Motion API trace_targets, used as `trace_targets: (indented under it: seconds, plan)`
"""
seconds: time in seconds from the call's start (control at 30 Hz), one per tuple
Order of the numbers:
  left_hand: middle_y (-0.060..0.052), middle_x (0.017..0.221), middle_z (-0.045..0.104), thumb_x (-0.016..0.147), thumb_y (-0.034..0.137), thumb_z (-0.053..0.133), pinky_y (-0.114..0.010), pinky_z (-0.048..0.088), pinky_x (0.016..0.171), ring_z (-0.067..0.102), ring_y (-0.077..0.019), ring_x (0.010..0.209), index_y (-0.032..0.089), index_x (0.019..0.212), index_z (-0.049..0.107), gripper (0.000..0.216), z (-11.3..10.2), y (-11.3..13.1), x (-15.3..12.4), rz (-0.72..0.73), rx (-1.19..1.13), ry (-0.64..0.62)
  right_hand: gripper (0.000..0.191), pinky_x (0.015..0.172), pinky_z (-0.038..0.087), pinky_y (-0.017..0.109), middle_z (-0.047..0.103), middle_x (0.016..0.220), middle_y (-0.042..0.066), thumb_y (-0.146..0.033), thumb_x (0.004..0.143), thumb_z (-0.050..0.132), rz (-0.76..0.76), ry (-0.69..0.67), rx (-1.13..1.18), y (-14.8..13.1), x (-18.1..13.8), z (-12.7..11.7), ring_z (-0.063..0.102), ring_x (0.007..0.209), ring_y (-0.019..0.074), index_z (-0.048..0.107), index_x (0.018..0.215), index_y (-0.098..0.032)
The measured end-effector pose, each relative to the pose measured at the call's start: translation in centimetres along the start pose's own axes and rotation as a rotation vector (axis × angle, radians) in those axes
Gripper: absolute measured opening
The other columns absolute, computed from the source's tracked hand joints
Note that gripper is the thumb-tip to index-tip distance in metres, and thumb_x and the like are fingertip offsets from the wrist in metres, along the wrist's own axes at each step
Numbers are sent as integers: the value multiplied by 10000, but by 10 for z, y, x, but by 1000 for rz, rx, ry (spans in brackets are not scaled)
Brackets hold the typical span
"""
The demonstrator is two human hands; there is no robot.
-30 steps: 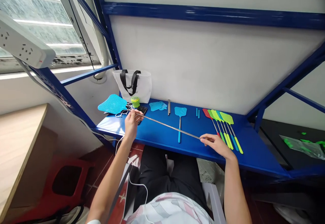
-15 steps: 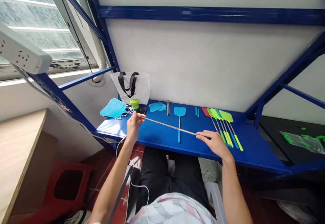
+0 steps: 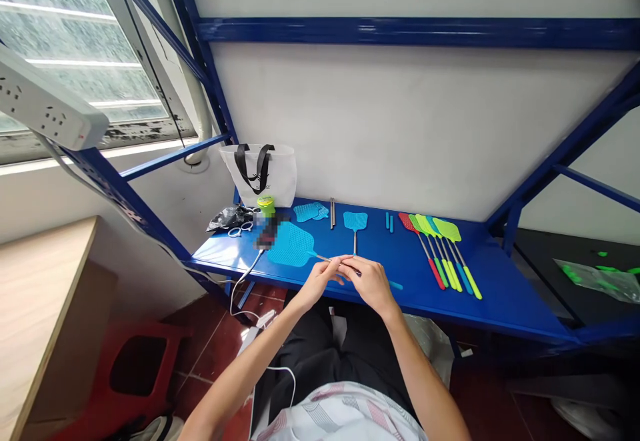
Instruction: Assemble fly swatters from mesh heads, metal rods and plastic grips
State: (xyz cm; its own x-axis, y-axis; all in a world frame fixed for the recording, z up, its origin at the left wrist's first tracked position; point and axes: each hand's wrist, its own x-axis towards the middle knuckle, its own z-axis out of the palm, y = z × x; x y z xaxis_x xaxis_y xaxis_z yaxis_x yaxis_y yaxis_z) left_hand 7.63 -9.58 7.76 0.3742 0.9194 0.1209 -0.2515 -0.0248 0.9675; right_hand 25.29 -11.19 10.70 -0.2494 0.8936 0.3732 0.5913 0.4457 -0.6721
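A light blue fly swatter [image 3: 291, 244] is held low over the near part of the blue table, its head pointing left and its thin metal shaft running into my hands. My left hand [image 3: 323, 279] pinches the shaft close to the head. Right beside it, touching it, my right hand [image 3: 367, 282] is closed around the shaft, fingers partly hidden. A short blue piece [image 3: 395, 285] shows past my right hand, roughly in line with the shaft. Behind my hands lies another blue fly swatter [image 3: 355, 221], its lower part covered by them.
Several finished-looking coloured fly swatters [image 3: 440, 247] lie side by side at right. Loose blue swatter heads [image 3: 310, 211], metal rods [image 3: 333, 214] and blue handles [image 3: 389, 221] lie at the back. A white bag [image 3: 273, 174], green tub [image 3: 266, 206] and scissors [image 3: 240, 229] stand or lie left.
My hands have come together from far apart, and the visible shaft is much shorter. The swatter head has moved right and nearer to me, uncovering the scissors and a black plastic bag.
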Motion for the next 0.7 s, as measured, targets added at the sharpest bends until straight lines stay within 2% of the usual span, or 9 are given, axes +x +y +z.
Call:
trace_targets:
  seconds: [0.07, 0.17, 0.3, 0.4, 0.53, 0.7]
  plan:
    - [-160, 1040, 849, 980, 775, 714, -379, 644, 783, 802, -291, 892, 138, 1156, 885, 683, -7, 7, 2, 37, 54, -7, 320, 816, 587, 352, 867, 1105, 61, -488, 1114, 616, 16, -18, 83, 2, 1, -3, 800, 945, 271, 889, 1156, -325]
    - [-150, 1056, 852, 999, 756, 700, -365, 635, 787, 796, -274, 882, 162, 1198, 879, 652, -17, 18, 3, 75, 89, 45, 340, 811, 608, 362, 866, 1116, 78, -514, 1083, 664, 52, -12, 174, 6, 1, -13, 802, 930, 277, 871, 1238, -294]
    - [-142, 1075, 849, 999, 710, 734, -345, 622, 777, 788, -254, 863, 173, 1201, 872, 590, -26, 25, 2, 72, 98, 135, 325, 874, 618, 403, 866, 1099, 94, -522, 1083, 669, 56, 38, 94, 10, 0, -26, 811, 985, 311, 888, 1154, -292]
    - [-127, 1029, 844, 972, 703, 774, -330, 612, 756, 781, -242, 845, 174, 1170, 869, 573, -24, 23, 2, 74, 101, 152, 318, 909, 627, 424, 874, 1138, 83, -527, 1088, 663, 51, 30, 43, 10, 0, -28, 824, 1038, 329, 893, 1154, -318]
    - [-135, 1057, 844, 981, 742, 735, -323, 617, 737, 783, -225, 800, 167, 1167, 855, 616, -17, 16, 3, 63, 56, 157, 325, 933, 628, 428, 873, 1191, 81, -527, 1084, 663, 59, -12, 52, 11, -2, -24, 824, 1088, 339, 889, 1179, -314]
    - [-108, 886, 815, 959, 761, 753, -322, 608, 706, 767, -218, 737, 153, 1058, 845, 623, -18, 12, 5, 84, 32, 215, 351, 859, 625, 397, 872, 1138, 79, -564, 1060, 691, 98, -53, 102, 14, -2, -27, 814, 973, 306, 871, 1204, -299]
